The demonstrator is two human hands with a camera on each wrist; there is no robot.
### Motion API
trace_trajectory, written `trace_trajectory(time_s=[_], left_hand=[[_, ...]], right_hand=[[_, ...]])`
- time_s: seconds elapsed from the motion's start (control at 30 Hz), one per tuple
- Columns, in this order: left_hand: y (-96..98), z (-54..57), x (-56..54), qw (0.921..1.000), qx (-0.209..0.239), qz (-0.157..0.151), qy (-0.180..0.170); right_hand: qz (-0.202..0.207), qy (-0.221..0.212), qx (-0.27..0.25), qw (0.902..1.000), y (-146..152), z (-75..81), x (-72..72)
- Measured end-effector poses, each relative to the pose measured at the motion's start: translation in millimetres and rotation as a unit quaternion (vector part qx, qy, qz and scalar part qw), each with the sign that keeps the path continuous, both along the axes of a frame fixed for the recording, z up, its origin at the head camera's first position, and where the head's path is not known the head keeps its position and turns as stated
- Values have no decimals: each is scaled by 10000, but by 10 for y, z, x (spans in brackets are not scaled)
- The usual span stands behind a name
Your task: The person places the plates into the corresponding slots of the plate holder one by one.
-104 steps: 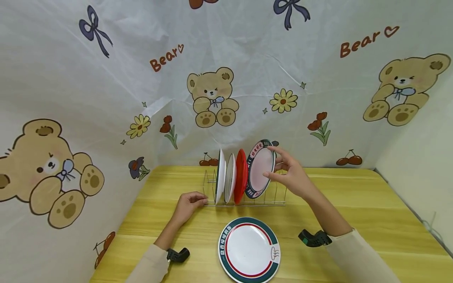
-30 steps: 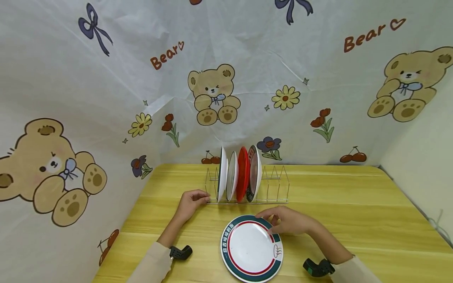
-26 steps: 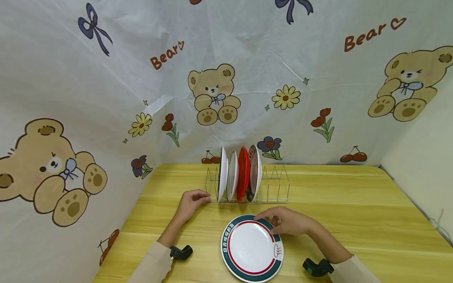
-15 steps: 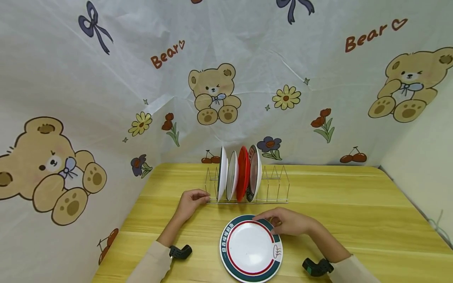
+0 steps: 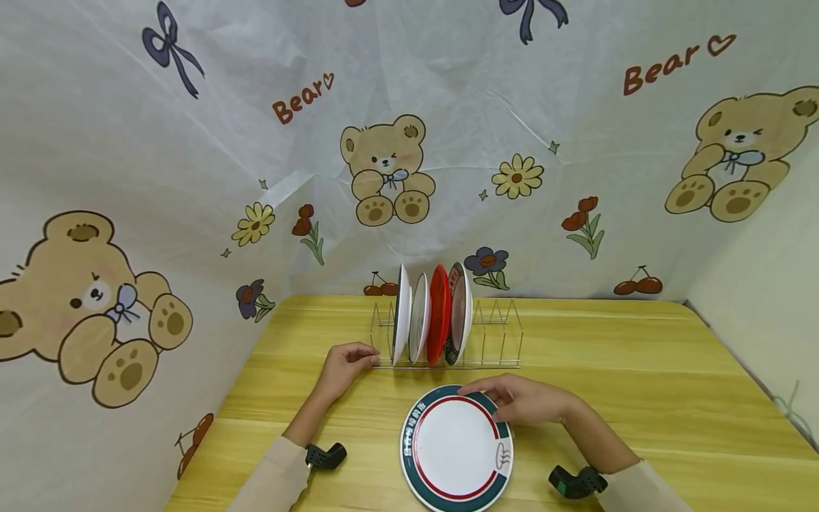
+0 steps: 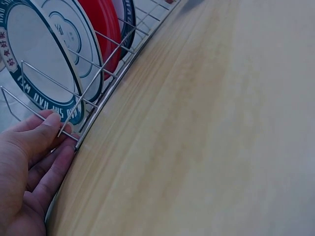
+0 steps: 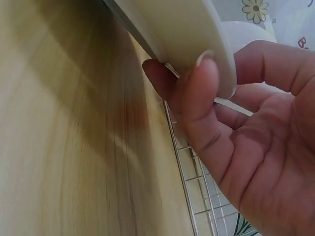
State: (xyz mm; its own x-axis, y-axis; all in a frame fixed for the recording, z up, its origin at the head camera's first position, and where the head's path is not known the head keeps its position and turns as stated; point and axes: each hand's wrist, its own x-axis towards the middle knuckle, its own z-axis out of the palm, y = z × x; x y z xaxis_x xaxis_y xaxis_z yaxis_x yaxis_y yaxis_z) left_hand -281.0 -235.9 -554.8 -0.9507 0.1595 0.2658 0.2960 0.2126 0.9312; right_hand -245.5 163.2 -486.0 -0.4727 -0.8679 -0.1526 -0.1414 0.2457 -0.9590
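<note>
My left hand (image 5: 345, 366) pinches the front left corner of a wire plate rack (image 5: 493, 367); the left wrist view shows thumb and fingers around its end wires. In front of the rack is a white plate (image 5: 454, 448) with a green rim and red ring. My right hand (image 5: 527, 400) grips its far right rim; in the right wrist view, fingers lie on both sides of the plate (image 7: 192, 29). Standing on edge in the rack are a white plate (image 5: 402, 316), a pale plate (image 5: 419, 320), a red plate (image 5: 439, 316) and a dark-rimmed pink plate (image 5: 458, 316).
Vacant slots (image 5: 502, 334) show at the rack's right end. Everything stands on a wood-grain table (image 5: 640, 384). A cloth printed with bears (image 5: 387, 171) hangs behind and to the left. A pale wall (image 5: 755, 320) borders the right side.
The pink plate, earlier in my right hand, now stands in the rack. My right hand came down to the green-rimmed plate, which has just shifted and turned slightly. The left hand stays put.
</note>
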Motion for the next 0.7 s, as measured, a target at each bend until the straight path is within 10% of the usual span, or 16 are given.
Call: trace_trajectory(time_s=[0.7], left_hand=[[-4,-4,-1,10000,-43,30,70]], right_hand=[[48,-289,-1062,9939,-8,124,54]])
